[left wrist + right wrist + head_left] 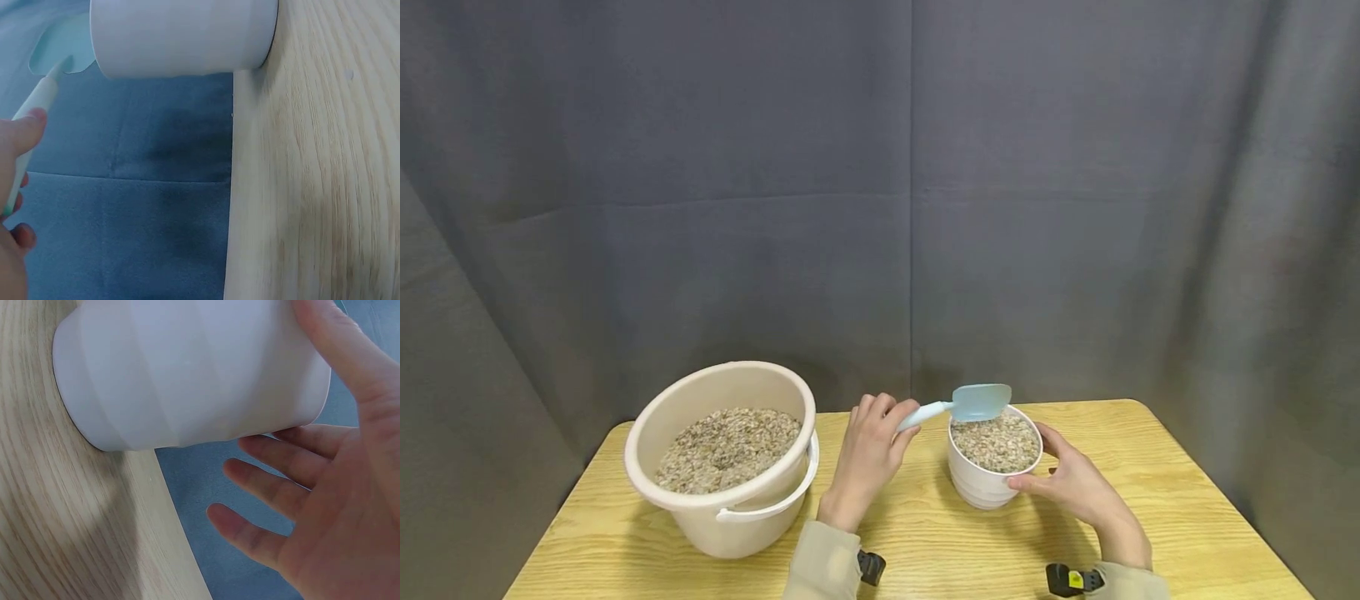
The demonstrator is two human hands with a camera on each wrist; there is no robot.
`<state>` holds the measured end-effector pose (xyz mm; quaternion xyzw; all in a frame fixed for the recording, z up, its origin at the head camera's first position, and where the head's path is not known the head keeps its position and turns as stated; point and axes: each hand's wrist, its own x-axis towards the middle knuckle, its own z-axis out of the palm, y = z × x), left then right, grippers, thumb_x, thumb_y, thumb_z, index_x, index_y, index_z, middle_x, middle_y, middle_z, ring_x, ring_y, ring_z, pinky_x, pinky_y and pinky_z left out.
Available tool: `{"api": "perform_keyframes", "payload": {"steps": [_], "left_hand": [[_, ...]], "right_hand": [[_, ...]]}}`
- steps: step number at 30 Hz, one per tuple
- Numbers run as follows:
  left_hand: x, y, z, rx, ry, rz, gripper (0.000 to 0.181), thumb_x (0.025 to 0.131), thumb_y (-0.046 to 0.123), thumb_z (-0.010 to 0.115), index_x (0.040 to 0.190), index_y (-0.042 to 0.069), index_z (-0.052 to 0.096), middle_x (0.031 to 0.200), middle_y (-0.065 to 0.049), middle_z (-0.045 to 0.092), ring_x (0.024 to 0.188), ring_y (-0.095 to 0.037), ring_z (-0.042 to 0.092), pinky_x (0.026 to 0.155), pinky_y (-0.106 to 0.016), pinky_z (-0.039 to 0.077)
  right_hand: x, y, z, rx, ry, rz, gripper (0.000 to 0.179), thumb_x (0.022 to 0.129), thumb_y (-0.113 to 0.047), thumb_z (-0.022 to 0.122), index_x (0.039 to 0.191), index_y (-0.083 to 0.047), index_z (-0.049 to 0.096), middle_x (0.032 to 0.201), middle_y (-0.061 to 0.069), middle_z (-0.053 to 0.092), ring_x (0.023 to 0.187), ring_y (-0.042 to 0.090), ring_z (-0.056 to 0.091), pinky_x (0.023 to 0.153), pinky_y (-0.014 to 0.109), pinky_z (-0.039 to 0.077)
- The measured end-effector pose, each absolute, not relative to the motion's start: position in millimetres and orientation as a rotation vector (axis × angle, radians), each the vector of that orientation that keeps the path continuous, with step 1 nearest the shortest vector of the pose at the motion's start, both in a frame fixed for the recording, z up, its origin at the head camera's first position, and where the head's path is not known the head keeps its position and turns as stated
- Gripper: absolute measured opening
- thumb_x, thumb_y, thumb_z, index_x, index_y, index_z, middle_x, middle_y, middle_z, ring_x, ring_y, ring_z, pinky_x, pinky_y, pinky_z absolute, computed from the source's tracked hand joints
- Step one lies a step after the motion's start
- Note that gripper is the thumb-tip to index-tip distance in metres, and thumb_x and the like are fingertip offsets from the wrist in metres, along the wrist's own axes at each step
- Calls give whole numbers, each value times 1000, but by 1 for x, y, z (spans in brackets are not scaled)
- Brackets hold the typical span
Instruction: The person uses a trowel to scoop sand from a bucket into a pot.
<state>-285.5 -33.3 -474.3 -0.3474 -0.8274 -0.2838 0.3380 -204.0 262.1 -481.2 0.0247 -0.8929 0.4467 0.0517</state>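
A light-blue hand shovel is gripped at its pale handle by my left hand. Its blade lies over the far rim of a white pot, and no gravel shows on it. Small, mixed-colour gravel fills the pot close to the top. My right hand holds the pot near its rim from the right, thumb on the near side and index finger behind. In the right wrist view, the lower fingers stand away from the pot wall. The pot stands upright on the wooden table.
On the left stands a large cream bucket, partly filled with the same kind of gravel, its white carrying handle hanging down on the near right side. Grey curtains enclose the wooden table at the back and sides.
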Motion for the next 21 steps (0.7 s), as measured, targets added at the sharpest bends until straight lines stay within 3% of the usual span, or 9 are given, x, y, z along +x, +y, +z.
{"api": "perform_keyframes", "payload": {"steps": [6, 13, 21], "left_hand": [[-277, -31, -471, -864, -2172, -763, 30, 82, 21, 80, 109, 20, 69, 89, 3, 55, 78, -17, 44, 68, -32, 37], [-264, -35, -467, -818, -2235, -844, 31, 83, 22, 80, 111, 18, 69, 90, 4, 56, 79, -15, 44, 72, -31, 39], [-247, -44, -456, -795, -2287, -881, 30, 83, 24, 79, 111, 17, 69, 92, 6, 58, 83, -13, 48, 75, -32, 41]], "right_hand": [[-204, 264, -480, 93, -2714, 1360, 96, 76, -35, 85, 147, 2, 33, 142, 27, 45, 129, 47, 41, 98, 62, 36], [-198, 270, -478, 139, -2692, 1427, 86, 79, -27, 84, 146, 0, 37, 138, 25, 49, 124, 45, 46, 88, 54, 47], [-190, 279, -468, 75, -2754, 1273, 79, 84, -36, 78, 143, 0, 40, 140, 25, 46, 124, 48, 45, 91, 60, 43]]}}
